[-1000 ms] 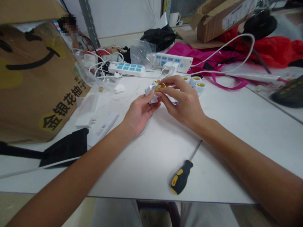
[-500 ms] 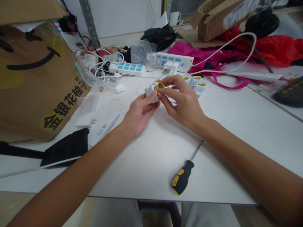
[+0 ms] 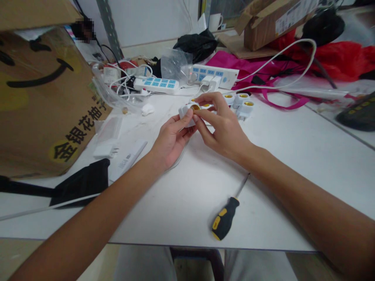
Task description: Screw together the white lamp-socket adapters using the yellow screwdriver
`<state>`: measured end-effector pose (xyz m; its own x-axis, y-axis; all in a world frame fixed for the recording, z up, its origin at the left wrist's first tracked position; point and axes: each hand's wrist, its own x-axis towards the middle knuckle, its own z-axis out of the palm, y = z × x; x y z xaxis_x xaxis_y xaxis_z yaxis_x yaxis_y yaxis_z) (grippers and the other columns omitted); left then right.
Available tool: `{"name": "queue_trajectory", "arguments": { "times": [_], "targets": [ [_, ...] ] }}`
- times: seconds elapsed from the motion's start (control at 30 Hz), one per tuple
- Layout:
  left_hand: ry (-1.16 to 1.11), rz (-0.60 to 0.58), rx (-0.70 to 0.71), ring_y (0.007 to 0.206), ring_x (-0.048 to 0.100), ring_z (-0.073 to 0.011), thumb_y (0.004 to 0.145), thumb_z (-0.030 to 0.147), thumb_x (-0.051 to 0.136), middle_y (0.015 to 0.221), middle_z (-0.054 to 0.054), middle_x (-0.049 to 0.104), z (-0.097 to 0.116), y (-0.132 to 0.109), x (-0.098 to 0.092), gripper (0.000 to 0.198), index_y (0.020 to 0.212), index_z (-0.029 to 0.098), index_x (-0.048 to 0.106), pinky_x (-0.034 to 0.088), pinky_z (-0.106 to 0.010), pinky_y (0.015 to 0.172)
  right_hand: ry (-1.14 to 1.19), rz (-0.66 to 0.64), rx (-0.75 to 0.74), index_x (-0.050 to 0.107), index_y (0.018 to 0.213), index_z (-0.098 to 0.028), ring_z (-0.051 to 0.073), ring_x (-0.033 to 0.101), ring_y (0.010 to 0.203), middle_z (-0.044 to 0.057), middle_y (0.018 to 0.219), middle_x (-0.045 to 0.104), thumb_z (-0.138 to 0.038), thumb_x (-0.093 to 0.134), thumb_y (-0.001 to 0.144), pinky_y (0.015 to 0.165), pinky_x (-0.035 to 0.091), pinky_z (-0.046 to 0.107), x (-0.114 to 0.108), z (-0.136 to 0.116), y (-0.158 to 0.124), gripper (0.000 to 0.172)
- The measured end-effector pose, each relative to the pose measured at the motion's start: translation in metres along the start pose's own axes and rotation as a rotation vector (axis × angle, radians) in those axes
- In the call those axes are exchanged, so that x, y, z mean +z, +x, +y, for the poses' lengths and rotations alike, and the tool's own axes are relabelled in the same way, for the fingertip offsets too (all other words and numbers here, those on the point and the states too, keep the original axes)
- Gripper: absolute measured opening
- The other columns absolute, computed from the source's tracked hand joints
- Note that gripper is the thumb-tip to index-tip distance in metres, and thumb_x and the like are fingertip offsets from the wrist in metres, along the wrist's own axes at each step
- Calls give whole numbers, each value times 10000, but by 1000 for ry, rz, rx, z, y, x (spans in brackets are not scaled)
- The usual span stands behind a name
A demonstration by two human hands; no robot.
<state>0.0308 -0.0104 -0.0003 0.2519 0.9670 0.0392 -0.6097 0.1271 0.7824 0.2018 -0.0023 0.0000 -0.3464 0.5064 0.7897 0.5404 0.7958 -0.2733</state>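
Observation:
My left hand point(image 3: 171, 138) is closed on a small white lamp socket point(image 3: 185, 113), held just above the white table point(image 3: 181, 195). Fingers of my right hand point(image 3: 222, 128) pinch a brass ring point(image 3: 195, 107) at the socket's mouth. Both hands meet at the table's middle. Just behind them stand several more white sockets with brass inserts point(image 3: 243, 104). A screwdriver with a black and yellow handle point(image 3: 225, 220) lies near the front edge, apart from both hands.
A big brown cardboard box point(image 3: 41, 97) fills the left side. White power strips point(image 3: 156, 84) with tangled cables, plastic bags, pink and red cloth and another carton point(image 3: 263, 27) crowd the back. A black pouch point(image 3: 79, 183) and a white packet lie at front left.
The brass ring has gone from held above the socket down to its mouth. Both hands have shifted slightly left and away from me.

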Motion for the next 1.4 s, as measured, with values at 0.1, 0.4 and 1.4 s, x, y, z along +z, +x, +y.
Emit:
{"name": "queue_trajectory", "arguments": {
  "times": [0.1,0.4,1.4],
  "targets": [
    [4,8,-3,1030,719,-137,993,263,826,1116,-42,791,1,0,0,109,1025,163,799,515,-271,1047,12,-28,-7,775,1191,-278,380,634,1385,181,1454,636,-313,544,1109,1087,616,662,0,-1,0,248],
    [48,21,20,1046,732,-158,890,287,926,1093,-49,789,0,0,2,243,1024,162,767,540,-289,1017,5,-56,-23,745,1225,-284,357,618,1398,163,1488,597,-241,569,1075,1102,621,617,1,3,-2,235],
    [130,86,132,1009,741,-145,857,331,956,1083,-42,801,-6,-5,9,333,1001,188,692,549,-305,1031,36,61,64,777,1128,-324,318,697,1261,116,1357,700,-329,621,1086,1004,666,565,5,5,-3,161]
  ]
}}
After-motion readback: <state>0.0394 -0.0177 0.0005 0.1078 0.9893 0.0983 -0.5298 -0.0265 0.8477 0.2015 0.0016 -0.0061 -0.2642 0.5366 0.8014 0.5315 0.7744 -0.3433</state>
